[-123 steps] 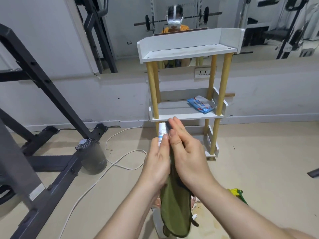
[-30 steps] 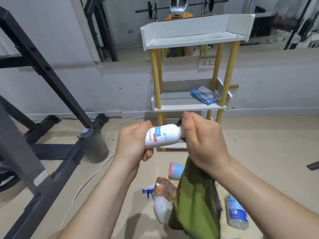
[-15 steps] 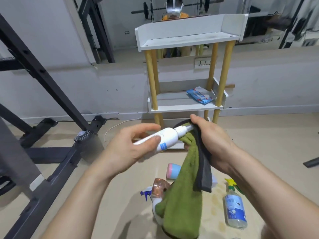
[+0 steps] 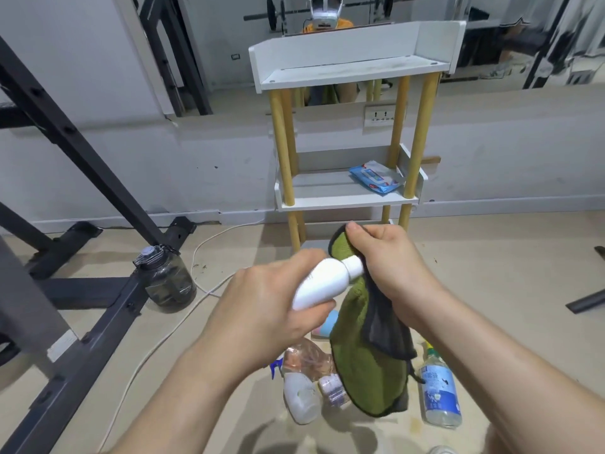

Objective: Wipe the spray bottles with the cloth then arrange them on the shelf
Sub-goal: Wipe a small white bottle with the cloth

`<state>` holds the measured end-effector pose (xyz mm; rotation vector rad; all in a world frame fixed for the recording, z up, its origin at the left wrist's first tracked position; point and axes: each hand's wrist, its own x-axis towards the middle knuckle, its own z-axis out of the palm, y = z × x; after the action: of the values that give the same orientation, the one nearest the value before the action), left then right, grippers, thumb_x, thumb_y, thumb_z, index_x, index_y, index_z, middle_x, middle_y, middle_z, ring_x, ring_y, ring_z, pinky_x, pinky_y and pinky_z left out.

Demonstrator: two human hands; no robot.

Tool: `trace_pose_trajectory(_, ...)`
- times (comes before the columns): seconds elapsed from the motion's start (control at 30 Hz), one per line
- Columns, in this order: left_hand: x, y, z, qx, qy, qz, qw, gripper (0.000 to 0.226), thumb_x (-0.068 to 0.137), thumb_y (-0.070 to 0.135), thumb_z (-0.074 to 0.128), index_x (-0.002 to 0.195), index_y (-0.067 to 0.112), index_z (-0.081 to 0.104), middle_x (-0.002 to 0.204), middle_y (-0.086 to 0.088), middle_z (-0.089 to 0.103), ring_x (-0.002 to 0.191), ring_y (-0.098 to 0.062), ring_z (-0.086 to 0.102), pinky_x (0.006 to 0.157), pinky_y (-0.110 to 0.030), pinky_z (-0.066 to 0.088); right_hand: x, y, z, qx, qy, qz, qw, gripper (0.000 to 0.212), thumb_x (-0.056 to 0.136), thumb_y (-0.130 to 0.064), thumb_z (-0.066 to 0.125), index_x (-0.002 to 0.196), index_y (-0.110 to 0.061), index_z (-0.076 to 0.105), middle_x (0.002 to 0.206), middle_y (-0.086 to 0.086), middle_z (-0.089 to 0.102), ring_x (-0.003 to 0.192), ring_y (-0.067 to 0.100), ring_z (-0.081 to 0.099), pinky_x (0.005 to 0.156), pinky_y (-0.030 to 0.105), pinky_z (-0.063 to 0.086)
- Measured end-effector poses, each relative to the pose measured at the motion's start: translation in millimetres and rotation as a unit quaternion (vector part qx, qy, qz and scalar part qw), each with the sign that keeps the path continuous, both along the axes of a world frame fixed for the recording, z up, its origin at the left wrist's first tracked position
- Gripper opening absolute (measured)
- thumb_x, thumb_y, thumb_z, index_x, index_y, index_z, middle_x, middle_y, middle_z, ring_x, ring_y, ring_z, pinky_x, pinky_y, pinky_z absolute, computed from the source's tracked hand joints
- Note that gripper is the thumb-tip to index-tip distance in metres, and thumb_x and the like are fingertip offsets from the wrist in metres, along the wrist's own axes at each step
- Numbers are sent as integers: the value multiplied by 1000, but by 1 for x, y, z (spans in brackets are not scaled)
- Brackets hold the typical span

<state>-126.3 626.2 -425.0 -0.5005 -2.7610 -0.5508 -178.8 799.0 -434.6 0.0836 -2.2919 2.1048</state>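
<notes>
My left hand (image 4: 262, 309) grips a white spray bottle (image 4: 322, 283) by its lower body, tilted with the cap end up and to the right. My right hand (image 4: 389, 263) holds a green cloth with a dark backing (image 4: 366, 362) wrapped over the bottle's cap; the rest of the cloth hangs down. Below on the floor lie several more bottles: a clear pinkish spray bottle with a blue trigger (image 4: 302, 358), a white bottle (image 4: 301, 401), a small pale bottle (image 4: 332, 388), a clear one with a blue label (image 4: 440, 394) and a blue and pink one (image 4: 325, 324). The white shelf unit (image 4: 347, 199) stands against the wall ahead.
A blue wipes packet (image 4: 376, 175) lies on the middle shelf; the top shelf (image 4: 353, 70) is bare. A dark water jug (image 4: 167, 280) and a white cable (image 4: 203, 250) sit on the floor at left beside a black gym rack frame (image 4: 82, 165). A wall mirror runs behind.
My left hand turned the bottle so its label faces away and raised the cap end. My right hand slid the cloth up over the cap.
</notes>
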Motion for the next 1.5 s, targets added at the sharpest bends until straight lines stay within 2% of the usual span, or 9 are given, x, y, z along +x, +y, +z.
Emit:
trace_pose_trajectory(0.13,-2,8,6,431,-316,-22,845,29,89,52,62,81,25,70,66,-8,64,45,-23,48,42,-26,39,17,-15,-1,78,252,-42,964,35,102,-27,43,71,-12,48,65,-5,46,63,12,41,61,34,35)
trace_pose_trajectory(0.23,2,24,3,565,-335,32,754,49,94,50,47,68,15,70,59,-19,57,40,-22,44,42,-22,33,20,-25,-7,97,351,-107,925,20,103,-21,37,88,-24,50,79,-8,50,75,8,47,70,20,36)
trace_pose_trajectory(0.4,0,47,-21,450,-115,86,881,44,91,66,33,97,26,53,90,0,66,82,-18,63,71,-34,51,21,-48,-8,-184,67,-75,978,28,106,-33,35,114,-22,60,93,-3,67,87,15,63,81,33,51)
trace_pose_trajectory(0.63,-33,25,-28,494,-90,161,850,48,89,68,31,112,37,60,117,-5,61,113,-24,61,100,-51,47,33,-73,-9,-135,17,44,990,44,105,-33,40,149,-32,37,144,-8,53,132,2,48,114,31,36)
trace_pose_trajectory(0.83,-14,29,-20,439,-94,42,893,39,101,9,49,133,30,57,114,6,54,104,-3,58,89,-11,44,6,-49,3,-164,-52,43,984,24,97,-31,58,113,-13,53,85,3,61,71,11,61,63,24,50)
trace_pose_trajectory(1.0,-20,-4,2,518,-152,-2,842,32,90,25,67,120,32,61,112,8,65,96,1,64,84,-19,51,4,-25,26,-249,-105,220,937,21,84,-25,69,91,-6,65,73,11,63,62,20,60,58,26,50)
trace_pose_trajectory(1.1,-18,-2,0,513,-282,-38,809,33,88,25,60,115,9,69,97,-1,74,79,-10,68,67,-23,52,5,-13,29,-141,-55,238,959,24,83,-34,71,86,-11,63,71,4,60,63,14,58,57,24,49)
trace_pose_trajectory(1.23,-21,-10,1,482,-208,8,851,5,84,3,70,83,1,75,71,0,68,59,-5,56,56,-13,42,0,6,26,71,41,199,977,48,82,-50,66,99,-5,62,77,1,58,70,13,53,67,32,45)
trace_pose_trajectory(1.5,-23,-6,5,261,-92,31,960,24,90,36,62,79,17,52,60,5,49,57,-15,40,56,-32,35,5,7,20,234,133,138,953,51,75,-62,62,103,-20,63,87,-4,66,81,14,61,77,41,52)
